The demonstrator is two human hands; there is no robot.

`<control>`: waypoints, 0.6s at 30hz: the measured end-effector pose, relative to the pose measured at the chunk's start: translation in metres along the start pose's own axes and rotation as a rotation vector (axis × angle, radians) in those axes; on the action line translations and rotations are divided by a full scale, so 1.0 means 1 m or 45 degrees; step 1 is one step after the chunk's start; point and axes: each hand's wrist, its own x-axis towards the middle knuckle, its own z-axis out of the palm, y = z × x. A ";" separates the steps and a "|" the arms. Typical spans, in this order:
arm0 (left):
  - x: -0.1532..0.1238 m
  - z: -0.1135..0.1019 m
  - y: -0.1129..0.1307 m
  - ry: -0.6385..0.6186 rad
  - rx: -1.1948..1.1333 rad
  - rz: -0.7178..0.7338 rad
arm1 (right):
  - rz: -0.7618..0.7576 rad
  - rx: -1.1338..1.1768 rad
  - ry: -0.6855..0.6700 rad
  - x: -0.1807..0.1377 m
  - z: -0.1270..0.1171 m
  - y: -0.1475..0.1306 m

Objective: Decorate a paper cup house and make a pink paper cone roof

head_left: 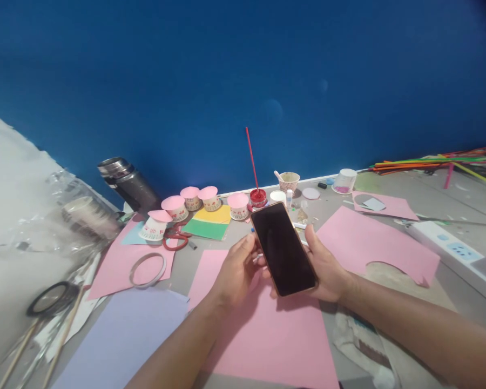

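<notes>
A black-screened smartphone (284,251) in a brown case is held tilted above the table, screen facing me. My right hand (328,270) grips it along its right edge, thumb on the side and fingers passing behind. At the opposite edge, my left hand (238,267) closes its bent fingers against the phone, partly hidden behind it. Below both hands lies a large pink paper sheet (267,346). Just beyond the phone are a red paint pot (258,199) with a thin red stick upright in it, and a small floral paper cup (238,209) with a pink top.
Several pink-topped cups (175,209) stand left, near red-handled scissors (175,240), a tape roll (148,270) and green and yellow paper (206,227). A dark flask (129,186) leans by the blue wall (227,81). At right are cut pink paper (372,237) and a power strip (457,251).
</notes>
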 end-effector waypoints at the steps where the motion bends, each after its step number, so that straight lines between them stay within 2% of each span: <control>1: 0.000 0.000 -0.003 0.017 0.012 -0.012 | 0.001 0.026 0.004 0.001 -0.002 -0.001; 6: -0.001 -0.006 -0.018 -0.007 0.034 -0.081 | -0.012 0.123 0.074 0.006 -0.008 -0.007; 13: -0.001 -0.011 -0.031 -0.033 0.021 -0.159 | 0.014 0.111 0.161 0.008 -0.010 -0.006; 18: 0.002 -0.002 -0.036 0.188 0.043 -0.168 | 0.064 0.046 0.148 0.006 -0.011 0.002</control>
